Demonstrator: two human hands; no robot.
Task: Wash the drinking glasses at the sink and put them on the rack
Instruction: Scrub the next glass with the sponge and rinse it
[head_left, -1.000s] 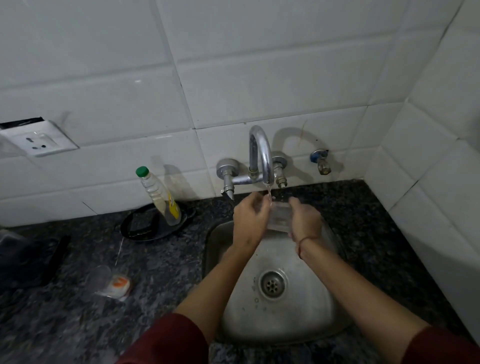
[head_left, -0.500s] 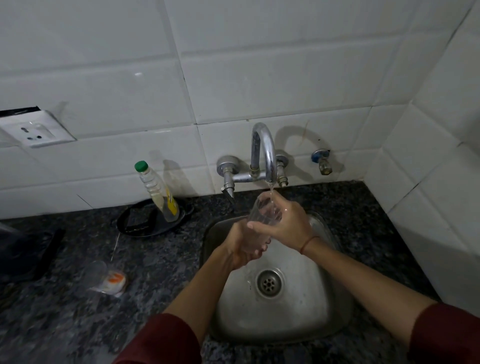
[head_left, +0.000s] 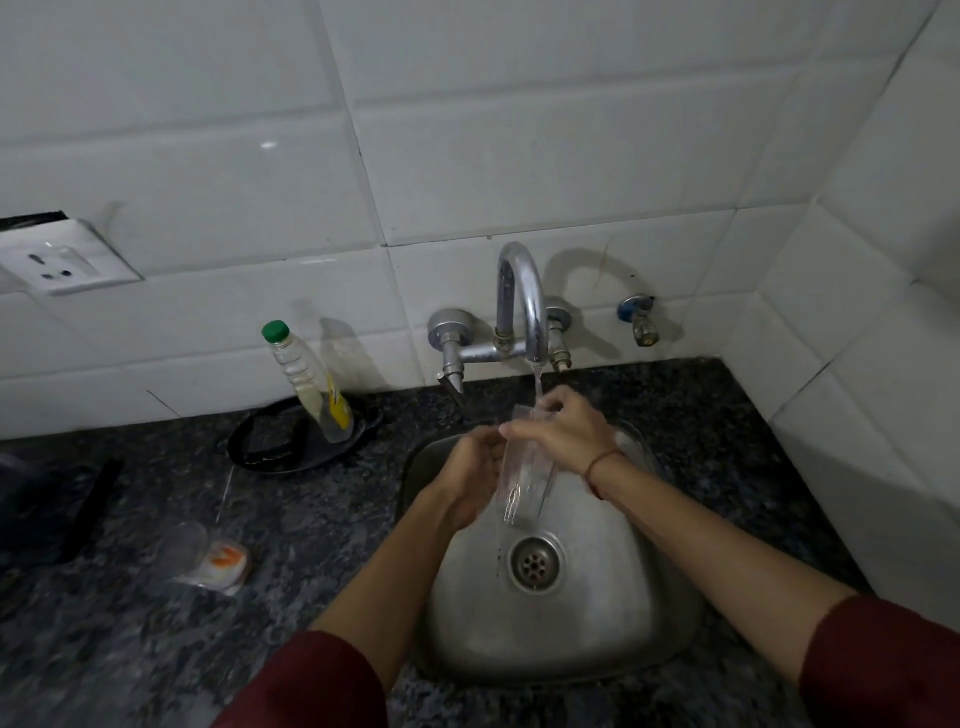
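Both hands hold one clear, smooth drinking glass (head_left: 522, 483) roughly upright near the back edge of the rounded steel sink (head_left: 545, 649), under a thin stream from the curved chrome faucet (head_left: 519, 291). The left hand (head_left: 470, 480) curls around its lower wall. The right hand (head_left: 563, 434) arches over the rim, fingertips pinching it. Speckled dark stone counter (head_left: 156, 623) surrounds the basin.

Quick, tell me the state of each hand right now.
Left hand: holding the drinking glass by its side.
Right hand: gripping the same glass near its rim.
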